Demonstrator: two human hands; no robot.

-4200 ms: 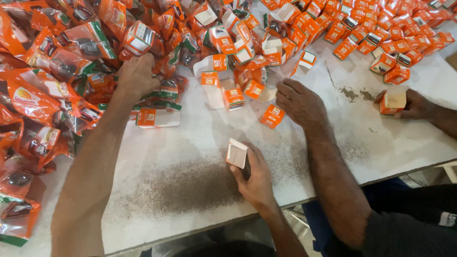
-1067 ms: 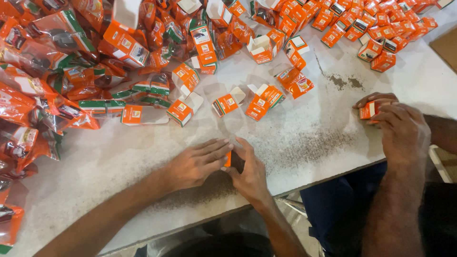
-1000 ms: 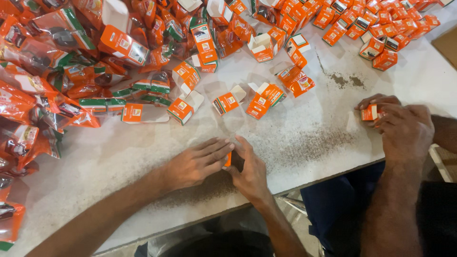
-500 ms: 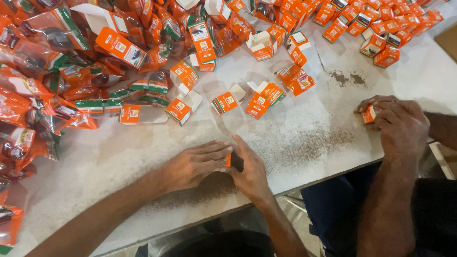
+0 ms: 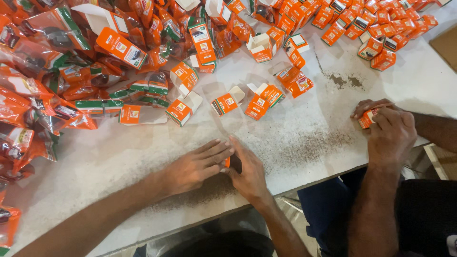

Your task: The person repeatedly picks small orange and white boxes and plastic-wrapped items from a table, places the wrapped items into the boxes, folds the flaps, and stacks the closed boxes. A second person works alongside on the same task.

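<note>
Both hands close in on one small orange box [image 5: 227,162] near the counter [image 5: 143,152] edge, left hand [image 5: 195,166] flat-fingered against it, right hand [image 5: 247,173] curled round its far side, the box nearly hidden between them. Squeeze unevenly and a flap could crease or the box pop sideways. Dark spilled grains [image 5: 304,143] could get swept in too.
</note>
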